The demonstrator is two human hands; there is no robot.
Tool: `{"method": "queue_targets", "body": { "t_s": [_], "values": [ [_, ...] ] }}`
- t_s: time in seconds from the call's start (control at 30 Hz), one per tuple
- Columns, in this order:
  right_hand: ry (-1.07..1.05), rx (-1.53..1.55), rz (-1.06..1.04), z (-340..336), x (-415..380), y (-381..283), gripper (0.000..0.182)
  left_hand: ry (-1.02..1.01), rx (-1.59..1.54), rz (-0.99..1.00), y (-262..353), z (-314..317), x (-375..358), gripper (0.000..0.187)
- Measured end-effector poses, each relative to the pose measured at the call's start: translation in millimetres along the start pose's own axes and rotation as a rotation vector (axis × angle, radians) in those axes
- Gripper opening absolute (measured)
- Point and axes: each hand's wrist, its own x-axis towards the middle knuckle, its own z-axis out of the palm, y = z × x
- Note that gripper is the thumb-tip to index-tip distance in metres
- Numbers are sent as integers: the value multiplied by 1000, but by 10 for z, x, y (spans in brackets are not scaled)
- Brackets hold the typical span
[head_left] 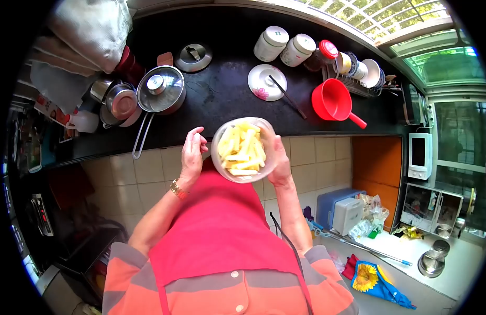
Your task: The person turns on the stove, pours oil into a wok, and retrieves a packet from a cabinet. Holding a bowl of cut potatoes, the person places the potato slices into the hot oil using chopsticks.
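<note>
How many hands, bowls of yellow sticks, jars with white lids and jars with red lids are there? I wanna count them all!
Hands: 2
Bowl of yellow sticks: 1
White-lidded jars: 2
Red-lidded jar: 1
Total: 6

Legible txt: none. Marks I can't read: (1) white jar lid [276,35], nr far edge of blk countertop [222,79]; (2) 2nd jar lid [305,43], ditto; (3) red/wht packaging [49,109], L end.
</note>
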Motion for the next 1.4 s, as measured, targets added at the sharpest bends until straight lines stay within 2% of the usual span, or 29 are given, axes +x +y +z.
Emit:
{"method": "queue_targets", "body": {
  "t_s": [0.03, 0.07, 0.13, 0.3, 0.37, 0.4, 0.47, 0.53, 0.6, 0.83, 0.9, 0.93, 1.0, 1.03, 1.07, 1.17, 1.33, 1.4],
  "values": [
    [-62, 221, 65, -13, -10, -80, 58, 9, 1, -14, -3, 28, -4, 40],
    [-73, 217, 69, -141, 8, -43, 58, 19, -4, -8, -6, 64, -22, 40],
    [87, -217, -4, -389, 71, 57, 58, 10, 30, -13, -6, 153, -76, 40],
    [70, -299, -15, -581, 72, -158, 57, 40, 56, -18, -184, 491, -172, 40],
    [-2, -497, 37, -697, 129, -303, 58, 66, 195, 174, -324, 647, -141, 40],
    [-5, -485, 47, -701, 127, -403, 58, 72, 208, 166, -323, 721, -143, 40],
    [-56, -237, 42, -716, 118, -616, 55, 82, 258, 297, -251, 900, -157, 40],
    [-83, 56, 72, -1013, 123, -670, 58, 75, 114, -7, -106, 1081, -234, 38],
    [34, -491, -11, -1286, 139, -696, 56, 80, 132, -25, -131, 1219, -265, 38],
    [-17, -539, -46, -1432, 102, -987, 54, 96, 118, -25, -329, 1615, -349, 37],
    [-64, -329, 15, -1477, 100, -1061, 55, 165, 296, 279, -323, 1754, -359, 37],
    [-68, -332, 17, -1523, 84, -1114, 55, 170, 293, 279, -285, 1794, -385, 37],
    [-184, 193, 196, -1622, 54, -1260, 56, 141, 80, -16, -186, 1865, -430, 37],
    [-112, 55, 126, -1674, 83, -1211, 56, 154, 66, -20, -208, 1892, -428, 37],
    [-88, -305, 69, -1952, 106, -1090, 56, 156, 61, -8, -227, 1905, -416, 37],
    [-33, -245, 42, -1862, 81, -1000, 54, 144, 56, 3, -249, 1928, -436, 37],
    [-81, -445, 40, -1574, 91, -1123, 54, 202, 199, 252, -326, 1925, -389, 37],
    [-115, -475, 55, -1518, 75, -1224, 56, 210, 152, 220, -315, 1899, -411, 37]
  ]
}}
